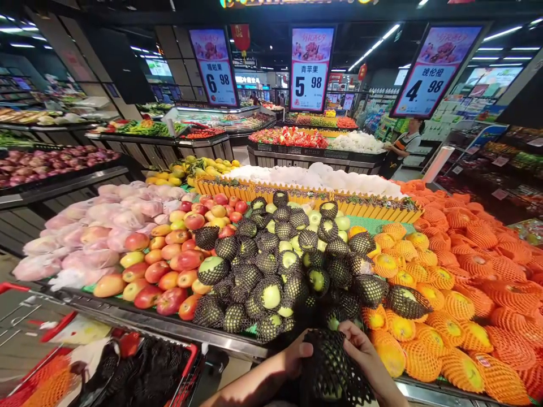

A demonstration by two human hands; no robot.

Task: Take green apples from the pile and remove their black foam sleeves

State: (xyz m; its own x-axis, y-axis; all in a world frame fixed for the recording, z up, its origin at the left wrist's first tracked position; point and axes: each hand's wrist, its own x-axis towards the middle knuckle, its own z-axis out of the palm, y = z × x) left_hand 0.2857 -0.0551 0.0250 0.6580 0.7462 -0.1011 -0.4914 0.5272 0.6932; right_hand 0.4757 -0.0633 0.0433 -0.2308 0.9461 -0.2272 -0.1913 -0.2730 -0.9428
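At the bottom of the head view, close to my body, my left hand (pixel 297 356) and my right hand (pixel 360 346) pinch the upper edge of a black foam net (pixel 328 362) from either side. Yellow-green shows through its mesh, so a green apple appears to be inside; most of it is hidden. Just beyond my hands lies a heap of green apples (pixel 271 295), many wrapped in the same black nets and some bare at the top. Right of my right hand are yellow-orange fruits (pixel 401 326) in orange nets.
A metal rim (pixel 169 322) edges the display. Red apples (pixel 172 302) and pink-wrapped fruit (pixel 97 254) lie left. A red-framed cart (pixel 190 362) holding black nets (pixel 156 367) stands lower left. Price signs (pixel 311 70) hang overhead. A person (pixel 405 147) stands at the back right.
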